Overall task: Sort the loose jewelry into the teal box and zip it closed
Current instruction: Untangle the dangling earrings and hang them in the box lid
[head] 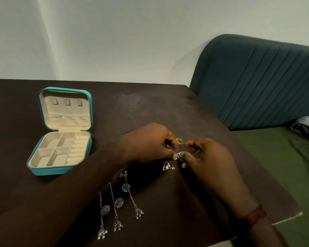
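Nearest, three long silver chain earrings (118,205) lay on the dark bench (150,107), right of the open teal fabric box (43,169). Farther right of it, the left hand (150,143) and right hand (209,157) each kept a fingertip grip pinched on one small silver earring (178,155). A gold ring (179,141) sat just beyond.

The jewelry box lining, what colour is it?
Cream lining inside the teal box; clearest in the head view.

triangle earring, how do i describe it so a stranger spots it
On the dark table, right of the open teal box, the left hand and right hand meet. The triangle earring lies just below their fingertips: the only gold triangle, unlike the round ring above.
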